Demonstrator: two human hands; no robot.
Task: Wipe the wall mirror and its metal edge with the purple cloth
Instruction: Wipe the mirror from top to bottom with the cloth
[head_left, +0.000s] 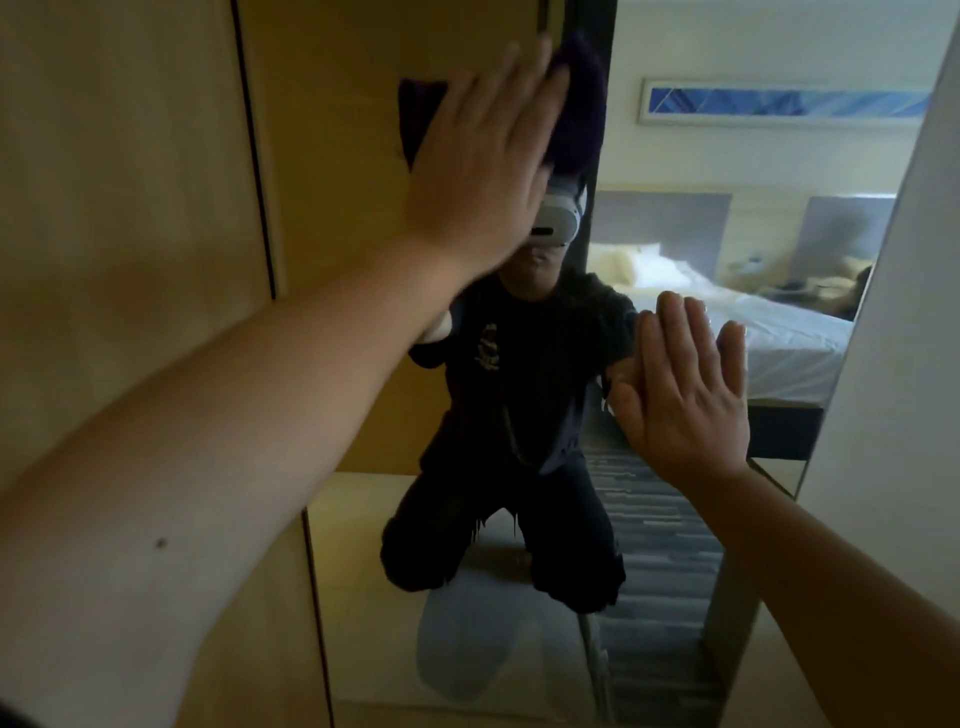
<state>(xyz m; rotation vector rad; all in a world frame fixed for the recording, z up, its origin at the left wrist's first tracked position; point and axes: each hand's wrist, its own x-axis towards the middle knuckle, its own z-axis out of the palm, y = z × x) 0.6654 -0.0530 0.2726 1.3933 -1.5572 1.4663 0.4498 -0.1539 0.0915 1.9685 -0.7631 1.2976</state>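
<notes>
The wall mirror (675, 519) fills the middle and right of the view, with its dark metal edge (260, 156) running down its left side. My left hand (483, 156) presses flat, fingers straight, on the purple cloth (576, 104) against the upper glass. The cloth shows beyond my fingers and as a dark corner left of the hand. My right hand (685, 389) lies flat on the glass lower right, fingers straight and together, holding nothing. The glass reflects a kneeling person in dark clothes.
A wooden wall panel (104, 208) lies left of the mirror. A pale wall (909, 364) borders it on the right. The reflection shows a bed with white sheets, a headboard and a framed blue picture.
</notes>
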